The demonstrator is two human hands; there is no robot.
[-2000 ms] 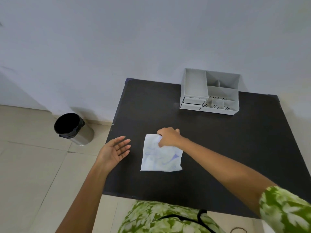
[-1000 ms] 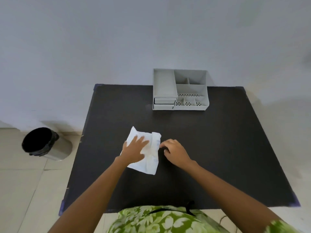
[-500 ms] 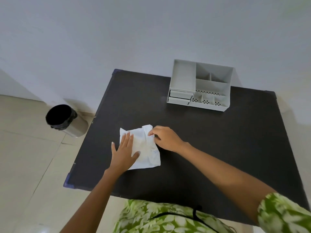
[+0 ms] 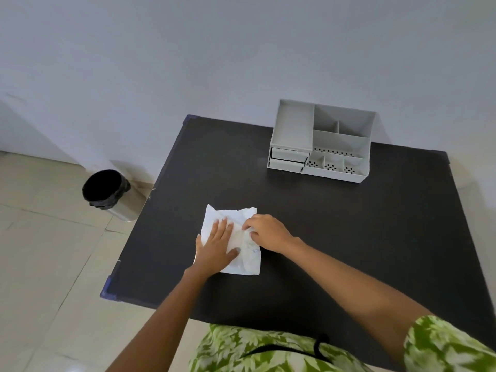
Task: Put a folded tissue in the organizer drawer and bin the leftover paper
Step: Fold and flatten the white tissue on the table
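Tissue (image 4: 241, 253) flat on table (image 4: 349, 237), long axis near-far, left hand (image 4: 216, 247) pressing

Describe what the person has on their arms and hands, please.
Both hands, the left hand and the right hand, are bare: no gloves, rings or watch show. The forearms are uncovered too. A short sleeve in green with a pale leaf print covers the right upper arm, matching the top.

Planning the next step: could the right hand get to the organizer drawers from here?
Probably yes: nothing lies on the table between the right hand and the drawers, whose fronts face the person.
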